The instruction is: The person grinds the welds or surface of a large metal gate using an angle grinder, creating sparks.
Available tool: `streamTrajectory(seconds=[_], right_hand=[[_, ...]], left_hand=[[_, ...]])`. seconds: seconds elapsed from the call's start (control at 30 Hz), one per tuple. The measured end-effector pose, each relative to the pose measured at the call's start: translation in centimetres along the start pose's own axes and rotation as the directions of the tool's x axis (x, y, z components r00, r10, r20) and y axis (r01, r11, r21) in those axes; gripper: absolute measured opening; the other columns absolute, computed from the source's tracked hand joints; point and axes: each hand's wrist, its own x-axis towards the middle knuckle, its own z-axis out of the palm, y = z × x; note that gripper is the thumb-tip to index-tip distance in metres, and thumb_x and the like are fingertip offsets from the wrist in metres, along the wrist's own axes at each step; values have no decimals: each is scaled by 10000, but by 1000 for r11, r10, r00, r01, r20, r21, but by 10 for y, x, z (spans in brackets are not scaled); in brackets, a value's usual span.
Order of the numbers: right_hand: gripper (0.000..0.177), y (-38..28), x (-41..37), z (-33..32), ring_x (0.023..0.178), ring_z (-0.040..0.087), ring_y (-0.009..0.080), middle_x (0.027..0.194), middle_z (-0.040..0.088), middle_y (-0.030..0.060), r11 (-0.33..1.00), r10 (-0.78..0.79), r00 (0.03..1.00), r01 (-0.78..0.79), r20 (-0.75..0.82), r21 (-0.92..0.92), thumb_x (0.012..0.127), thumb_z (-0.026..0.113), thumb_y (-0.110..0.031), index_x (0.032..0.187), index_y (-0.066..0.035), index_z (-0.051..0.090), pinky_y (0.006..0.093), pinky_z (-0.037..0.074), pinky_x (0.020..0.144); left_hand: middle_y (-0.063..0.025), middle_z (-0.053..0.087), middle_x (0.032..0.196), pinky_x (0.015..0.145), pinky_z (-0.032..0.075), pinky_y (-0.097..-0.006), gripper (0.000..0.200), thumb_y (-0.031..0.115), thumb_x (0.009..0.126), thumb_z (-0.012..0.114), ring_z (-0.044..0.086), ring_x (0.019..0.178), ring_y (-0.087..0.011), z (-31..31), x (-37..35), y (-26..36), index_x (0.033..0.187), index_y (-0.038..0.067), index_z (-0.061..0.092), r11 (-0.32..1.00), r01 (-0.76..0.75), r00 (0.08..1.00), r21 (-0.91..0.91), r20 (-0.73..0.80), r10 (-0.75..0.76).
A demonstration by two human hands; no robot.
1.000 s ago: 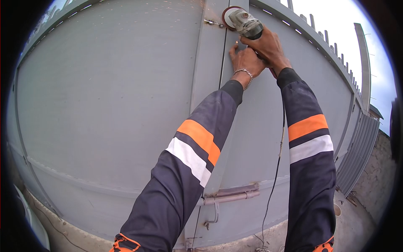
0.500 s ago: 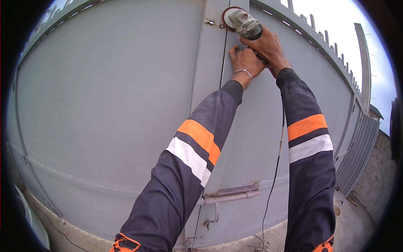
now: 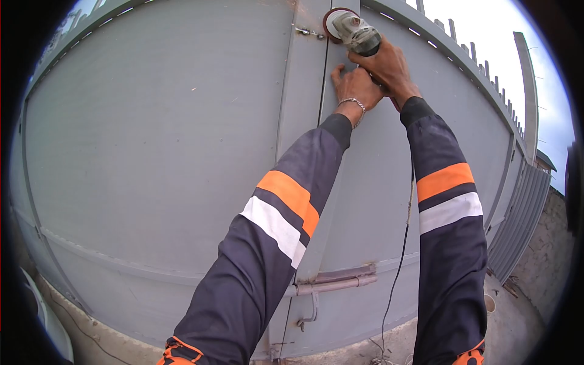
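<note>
An angle grinder (image 3: 360, 36) is held up against the grey metal gate (image 3: 164, 152), near its top. Its round disc (image 3: 330, 23) meets the gate at the seam, beside a small welded latch (image 3: 310, 33). My right hand (image 3: 389, 66) wraps around the grinder's body behind the head. Just below, my left hand (image 3: 360, 89), with a chain bracelet at the wrist, closes on the rear of the grinder, its thumb side close to the gate; most of its fingers are hidden. A few sparks show left of the disc.
The grinder's power cord (image 3: 401, 243) hangs down beside my right sleeve to the ground. A sliding bolt (image 3: 334, 286) with a bent handle sits low on the gate. Corrugated sheet (image 3: 520, 225) stands at the right, and a pale bucket (image 3: 489, 303) is on the ground.
Sparks now show near the disc and over the left panel. Both hands and the grinder stay in nearly the same place.
</note>
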Motion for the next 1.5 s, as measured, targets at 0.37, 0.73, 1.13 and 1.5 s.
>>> streamTrajectory(seconds=[0.37,0.73,1.13,1.5], right_hand=[[719,-2,-3,-2,881,781,395,921,787,214,999,42,999,-42,-11,-11,721,840,-594,1144,-28,703,487,609,815],[720,-1,2,-2,853,784,405,893,785,217,996,39,998,-42,-44,-74,723,829,-615,1109,-22,697,479,619,798],[745,-2,2,-2,889,786,404,920,787,224,999,13,1000,-13,0,-51,722,829,-613,1147,-13,706,478,618,819],[713,-7,-4,-7,948,789,378,1019,800,208,998,48,998,-46,36,-51,764,858,-540,1217,-10,709,451,611,841]], left_hand=[[-94,796,852,1214,220,-491,603,648,763,842,737,969,-246,-1,-2,2,960,79,824,999,6,1000,46,12,-7],[-103,795,867,1194,234,-491,628,649,746,860,726,994,-239,-3,2,1,979,68,819,1000,-10,1000,2,1,10],[-111,784,818,1197,246,-477,634,656,758,842,733,946,-237,1,0,-2,922,45,810,1000,-11,999,5,-33,11],[-115,792,838,1208,231,-474,621,658,767,836,738,974,-235,-1,-3,2,934,60,818,1000,15,1000,14,-4,-15]])
